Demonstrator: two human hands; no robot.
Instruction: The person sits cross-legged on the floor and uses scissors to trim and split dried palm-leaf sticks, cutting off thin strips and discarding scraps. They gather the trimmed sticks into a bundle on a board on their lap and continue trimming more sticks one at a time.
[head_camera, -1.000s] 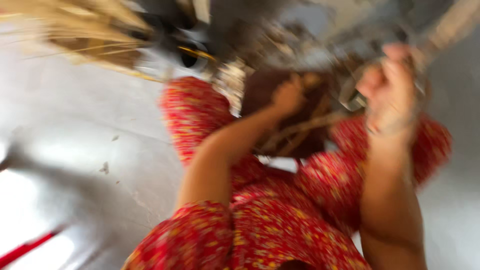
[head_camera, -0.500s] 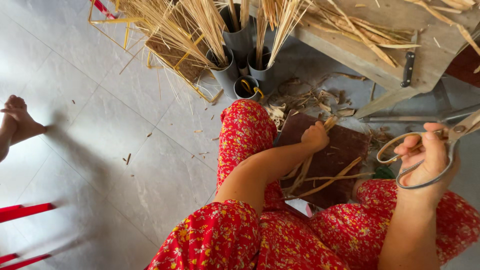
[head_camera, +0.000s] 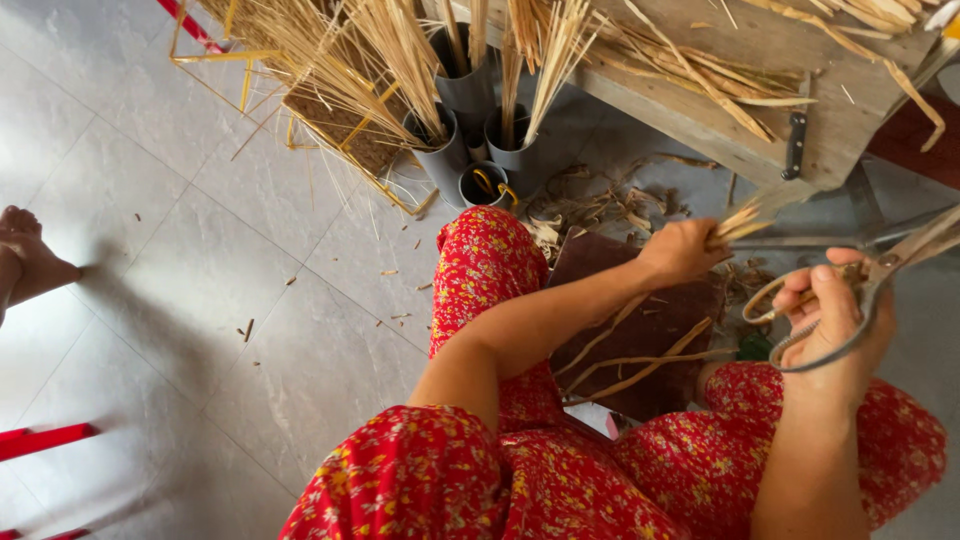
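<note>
Small bunch of pale dry straw strips (head_camera: 738, 224) pinched in the left hand (head_camera: 680, 252), just above the dark brown mat (head_camera: 640, 330). Right hand (head_camera: 835, 325) closed through big metal scissors (head_camera: 860, 285), blades not cutting yet. Trimmed scraps around the mat, grey tubes (head_camera: 470, 120) beyond it stuffed with stiff stalks, so plenty left.

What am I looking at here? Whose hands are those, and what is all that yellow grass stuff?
This picture comes from a camera on a person's head, looking down. You see their knees in red flowered clothes. Their left hand grips a small bundle of straw strips. Their right hand holds big scissors. On the grey tiled floor stand grey tubes stuffed with dry straw. A wooden bench has more strips on it. A dark brown board lies near the knees. At the left edge is another person's foot.
</note>
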